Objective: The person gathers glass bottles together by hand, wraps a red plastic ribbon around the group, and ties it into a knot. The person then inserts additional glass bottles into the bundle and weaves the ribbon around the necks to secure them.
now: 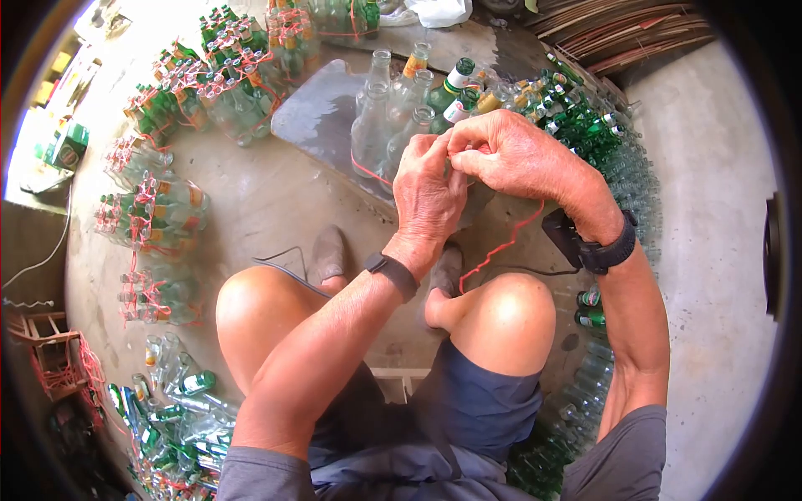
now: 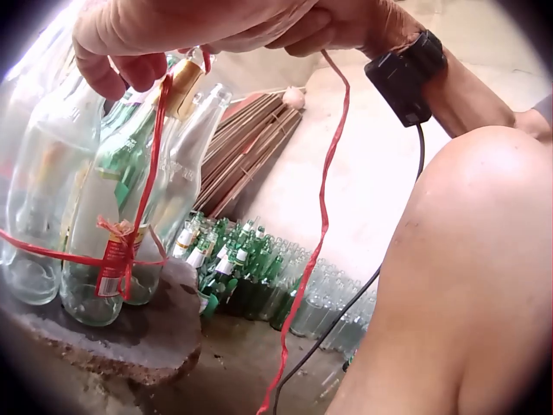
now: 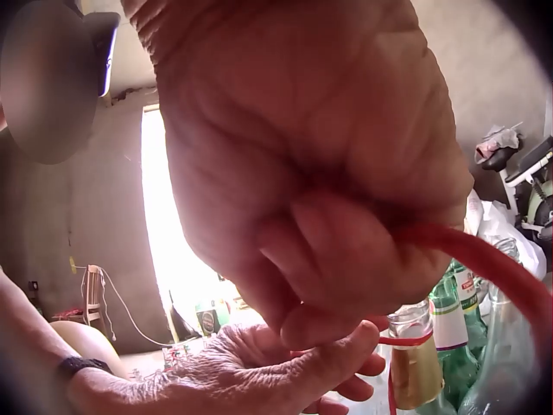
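Observation:
A red string [image 1: 501, 246] hangs from my right hand [image 1: 514, 154], whose curled fingers grip it; the right wrist view shows the string [image 3: 484, 264] leaving that fist. My left hand [image 1: 428, 192] meets the right one above a group of glass bottles [image 1: 369, 129], pinching string between thumb and fingers near a gold-topped bottle [image 3: 415, 363]. Seen from the left wrist, string [image 2: 147, 190] rises from the bottles to my fingers, and a band of it circles them low down. The bottles stand upright on a grey stone slab [image 1: 313, 108]. The fingertips partly hide the string between the hands.
Tied bundles of bottles [image 1: 167, 213] stand on the floor at the left. Loose bottles [image 1: 180, 422] lie at the lower left. Many more bottles [image 1: 585, 125] stand at the right, near a stack of thin strips [image 1: 618, 29]. A black cable [image 2: 333, 320] runs from the right wrist.

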`<state>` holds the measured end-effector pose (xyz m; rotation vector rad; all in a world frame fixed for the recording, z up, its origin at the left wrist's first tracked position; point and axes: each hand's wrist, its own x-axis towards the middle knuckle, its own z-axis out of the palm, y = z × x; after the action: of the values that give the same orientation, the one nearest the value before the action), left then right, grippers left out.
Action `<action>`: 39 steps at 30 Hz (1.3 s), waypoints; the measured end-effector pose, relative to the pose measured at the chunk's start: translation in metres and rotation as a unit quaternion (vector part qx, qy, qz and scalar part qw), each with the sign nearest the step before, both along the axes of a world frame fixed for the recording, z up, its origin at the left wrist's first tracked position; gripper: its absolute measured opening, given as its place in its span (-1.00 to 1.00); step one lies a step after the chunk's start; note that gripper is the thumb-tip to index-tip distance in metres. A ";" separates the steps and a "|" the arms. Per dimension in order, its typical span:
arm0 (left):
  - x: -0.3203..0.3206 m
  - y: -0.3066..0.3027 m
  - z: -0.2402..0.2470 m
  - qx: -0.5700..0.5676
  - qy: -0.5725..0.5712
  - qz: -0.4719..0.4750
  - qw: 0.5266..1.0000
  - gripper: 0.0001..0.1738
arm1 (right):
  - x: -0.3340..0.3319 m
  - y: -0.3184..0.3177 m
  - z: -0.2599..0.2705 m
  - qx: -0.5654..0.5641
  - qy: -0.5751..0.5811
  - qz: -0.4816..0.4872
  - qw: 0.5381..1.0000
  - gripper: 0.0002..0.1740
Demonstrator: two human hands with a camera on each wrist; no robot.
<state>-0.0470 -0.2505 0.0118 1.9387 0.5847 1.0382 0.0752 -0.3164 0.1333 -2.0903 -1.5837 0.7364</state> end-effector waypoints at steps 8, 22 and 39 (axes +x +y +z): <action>0.002 0.001 -0.008 -0.145 -0.096 -0.050 0.983 -0.82 | -0.015 -0.015 0.028 -0.016 0.054 -0.005 0.998 -0.73; -0.009 0.011 0.009 -0.477 -0.144 -0.154 0.853 -0.75 | 0.048 -0.103 0.085 -0.085 0.113 -0.176 0.974 -0.79; -0.014 0.006 0.033 -0.582 -0.140 -0.061 0.799 -0.69 | 0.156 -0.109 0.066 0.034 0.076 -0.224 0.971 -0.74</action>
<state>-0.0606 -0.2447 0.0450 0.6972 0.6785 0.5863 0.2312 -0.4253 0.1990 -2.1693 -0.9879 0.6509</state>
